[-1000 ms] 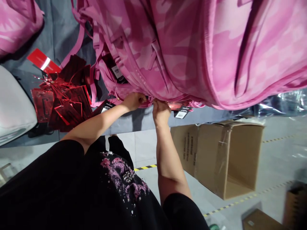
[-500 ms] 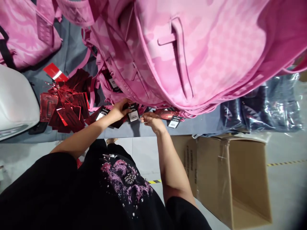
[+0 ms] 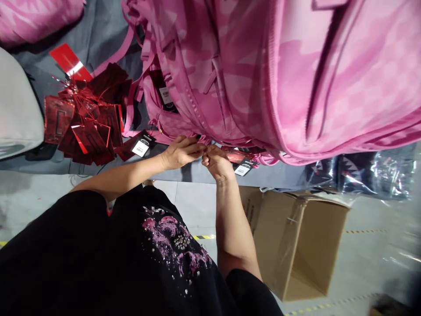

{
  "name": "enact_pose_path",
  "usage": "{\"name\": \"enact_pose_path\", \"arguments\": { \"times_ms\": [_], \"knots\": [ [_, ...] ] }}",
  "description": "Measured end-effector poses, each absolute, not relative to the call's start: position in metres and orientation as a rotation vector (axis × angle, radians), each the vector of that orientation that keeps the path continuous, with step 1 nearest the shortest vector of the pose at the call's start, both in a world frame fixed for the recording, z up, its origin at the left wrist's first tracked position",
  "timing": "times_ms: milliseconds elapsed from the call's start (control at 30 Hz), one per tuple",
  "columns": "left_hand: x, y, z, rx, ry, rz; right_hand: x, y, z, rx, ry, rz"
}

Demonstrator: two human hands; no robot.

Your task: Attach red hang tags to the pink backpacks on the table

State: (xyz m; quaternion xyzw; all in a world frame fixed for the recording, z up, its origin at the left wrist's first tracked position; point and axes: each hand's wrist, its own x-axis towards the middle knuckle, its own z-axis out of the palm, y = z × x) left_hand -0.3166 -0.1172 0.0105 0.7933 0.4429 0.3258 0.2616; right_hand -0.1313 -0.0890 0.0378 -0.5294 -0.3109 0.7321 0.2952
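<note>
My left hand (image 3: 182,152) and my right hand (image 3: 217,162) meet at the lower edge of a pink patterned backpack (image 3: 243,96). Both sets of fingers are pinched together, tip to tip. Whatever lies between them is hidden or too small to name. Left of my left hand lies a black hang tag (image 3: 142,145) with a white barcode label. A similar black tag (image 3: 244,168) is just right of my right hand, beside a shiny red tag (image 3: 235,155). Another labelled tag (image 3: 165,94) hangs at the backpack's side.
A bundle of red foil tags (image 3: 87,136) lies on the grey-covered table (image 3: 192,174). Farther left are a pale rounded object (image 3: 16,105) and another pink bag (image 3: 39,19). Plastic-wrapped dark packs (image 3: 358,173) sit at right, above an open cardboard box (image 3: 276,245).
My left hand has moved right to meet my right hand, and both are now pinched. The black tag previously at my left fingers is out of sight. The view has shifted.
</note>
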Motion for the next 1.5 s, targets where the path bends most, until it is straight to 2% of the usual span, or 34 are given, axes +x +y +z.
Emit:
{"name": "enact_pose_path", "arguments": {
  "times_ms": [300, 500, 667, 1033, 1500],
  "knots": [
    [-0.303, -0.121, 0.018, 1.844, 1.190, 0.839, -0.117, -0.083, 0.025, -1.558, -0.920, 1.822],
    [-0.291, -0.114, 0.017, 1.398, 1.273, 0.916, -0.128, -0.086, 0.022, -1.513, -0.979, 1.762],
    [-0.288, -0.112, 0.027, 1.423, 1.494, 0.747, -0.144, -0.093, 0.014, -1.527, -0.989, 1.546],
    [-0.285, -0.109, 0.016, 1.411, 1.418, 0.734, -0.147, -0.095, -0.001, -1.713, -1.184, 1.156],
    [-0.284, -0.104, 0.006, 1.241, 1.450, 0.745, -0.149, -0.098, 0.004, -1.666, -1.374, 1.176]
  ]
}}
